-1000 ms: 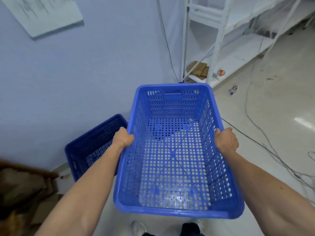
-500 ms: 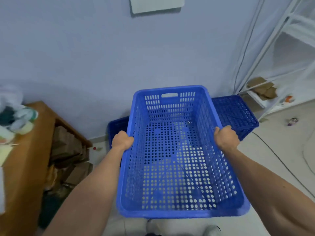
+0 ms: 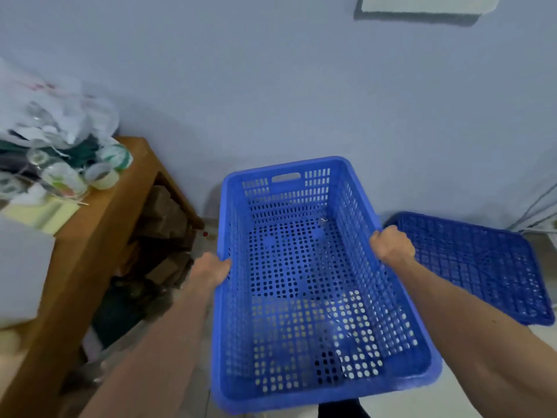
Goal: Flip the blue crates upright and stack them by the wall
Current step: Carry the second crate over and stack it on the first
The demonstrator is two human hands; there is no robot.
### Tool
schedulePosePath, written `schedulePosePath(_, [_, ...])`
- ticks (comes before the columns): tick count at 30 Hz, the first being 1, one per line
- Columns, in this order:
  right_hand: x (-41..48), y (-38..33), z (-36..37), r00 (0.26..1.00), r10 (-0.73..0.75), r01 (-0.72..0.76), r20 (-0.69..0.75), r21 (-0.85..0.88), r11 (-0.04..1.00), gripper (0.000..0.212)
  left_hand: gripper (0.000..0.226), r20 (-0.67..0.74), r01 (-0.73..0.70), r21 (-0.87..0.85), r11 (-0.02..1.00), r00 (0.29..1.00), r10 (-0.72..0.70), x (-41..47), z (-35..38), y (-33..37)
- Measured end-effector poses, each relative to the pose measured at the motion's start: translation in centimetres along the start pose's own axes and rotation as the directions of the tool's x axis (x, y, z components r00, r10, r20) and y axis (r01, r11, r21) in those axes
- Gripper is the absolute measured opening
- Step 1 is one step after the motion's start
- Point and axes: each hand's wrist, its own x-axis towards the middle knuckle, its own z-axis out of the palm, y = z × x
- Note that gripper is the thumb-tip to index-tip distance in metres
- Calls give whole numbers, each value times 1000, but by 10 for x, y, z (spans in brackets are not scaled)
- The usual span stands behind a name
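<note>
I hold a blue perforated crate (image 3: 304, 285) upright and off the floor in front of me. My left hand (image 3: 211, 268) grips its left rim and my right hand (image 3: 390, 245) grips its right rim. A second blue crate (image 3: 476, 263) lies upside down on the floor to the right, close to the pale wall (image 3: 271, 86). Through the held crate's holes something dark blue shows below, but I cannot tell what it is.
A wooden table (image 3: 90, 236) stands at the left, piled with plastic bags and tape rolls (image 3: 99, 175). Cardboard pieces (image 3: 162, 224) are stuffed under it. Cables (image 3: 539, 203) run down the wall at the far right.
My view has swung left: the shelving has left the frame and the wooden table has come in. The held crate stays gripped in both hands, and the upside-down crate now sits further right.
</note>
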Motion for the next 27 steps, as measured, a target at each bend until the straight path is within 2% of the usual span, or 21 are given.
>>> schedulePosePath(5, [62, -51, 15, 977, -177, 187, 122, -81, 979, 31, 51, -75, 206, -98, 974, 974, -214, 11, 25, -15])
schedulePosePath(7, [84, -71, 22, 966, -214, 232, 144, -120, 965, 23, 50, -53, 256, -149, 955, 962, -266, 16, 36, -18])
schedulePosePath(13, [138, -125, 50, 912, -307, 372, 272, -234, 898, 29, 57, 34, 383, -283, 879, 920, -390, 20, 87, -25])
schedulePosePath(16, [163, -148, 68, 887, -364, 438, 284, -272, 857, 24, 49, 119, 448, -456, 769, 887, -446, 24, 118, -26])
schedulePosePath(18, [185, -162, 79, 884, -368, 448, 289, -300, 842, 22, 43, 189, 462, -567, 682, 879, -438, 26, 138, -21])
schedulePosePath(21, [218, -182, 97, 879, -376, 462, 292, -332, 823, 24, 42, 289, 481, -641, 598, 873, -392, 30, 166, -7])
schedulePosePath(24, [249, -197, 112, 867, -401, 491, 295, -374, 787, 41, 49, 340, 480, -679, 556, 876, -341, 45, 194, 3])
schedulePosePath(27, [274, -204, 122, 835, -445, 544, 323, -368, 754, 41, 52, 348, 458, -708, 538, 889, -299, 56, 215, 14])
